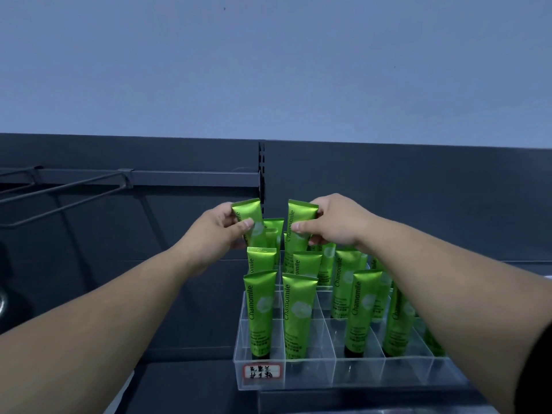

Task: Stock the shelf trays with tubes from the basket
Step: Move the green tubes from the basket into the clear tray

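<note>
Right forearm (433,282): over tray (358,375); I could topple standing tubes (294,312).
Left hand (219,231): pinches tube (249,216), 11 o'clock.
Right hand (337,222): pinches second tube (298,216).

I read this as a shop, at a retail display. Dark metal shelving (418,204) fills my view, with a slotted upright (262,174) down its middle and a wire bracket (59,191) hooked on a rail (194,176) at the left. On the shelf (191,383) sits a clear tray (328,375) split into compartments, stocked with rows of identical green tubes (260,312) marked "Chamomile", standing cap down. A handwritten label (262,371) in a red border is stuck to its front.
</note>
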`<state>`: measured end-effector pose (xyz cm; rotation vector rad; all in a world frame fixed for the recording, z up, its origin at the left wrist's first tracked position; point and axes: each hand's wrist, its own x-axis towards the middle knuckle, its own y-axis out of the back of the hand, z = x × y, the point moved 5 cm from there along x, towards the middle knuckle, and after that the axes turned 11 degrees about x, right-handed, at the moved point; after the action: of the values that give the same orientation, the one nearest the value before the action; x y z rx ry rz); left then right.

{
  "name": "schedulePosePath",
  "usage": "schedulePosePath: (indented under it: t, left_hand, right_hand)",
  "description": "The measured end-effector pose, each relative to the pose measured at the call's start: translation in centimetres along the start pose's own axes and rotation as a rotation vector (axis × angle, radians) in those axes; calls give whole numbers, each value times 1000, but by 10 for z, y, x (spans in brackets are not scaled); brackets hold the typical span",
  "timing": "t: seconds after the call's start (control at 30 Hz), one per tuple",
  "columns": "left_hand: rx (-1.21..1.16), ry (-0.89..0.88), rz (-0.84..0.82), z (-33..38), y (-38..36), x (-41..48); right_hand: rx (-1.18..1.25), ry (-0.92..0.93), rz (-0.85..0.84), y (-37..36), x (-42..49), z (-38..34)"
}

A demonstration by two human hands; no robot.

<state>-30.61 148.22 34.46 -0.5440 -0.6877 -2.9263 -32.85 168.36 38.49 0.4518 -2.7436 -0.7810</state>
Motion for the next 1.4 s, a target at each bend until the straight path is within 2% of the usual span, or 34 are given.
schedulePosePath:
  t: [0.27,0.83,1.17,1.4]
  left_hand:
    - [-32,73,-108,-10,-11,0]
    - [87,115,-285,-25,-22,-9]
    - [255,93,-308,-20,-27,-11]
    - [265,66,-220,-9,-18,-13]
  right_hand:
    - [-97,-16,-80,-11,6,7]
    - [-230,-50,-246,-12,6,16]
    - [-702,-12,-323,-22,-2,17]
    - [-553,58,-241,-12,-5,9]
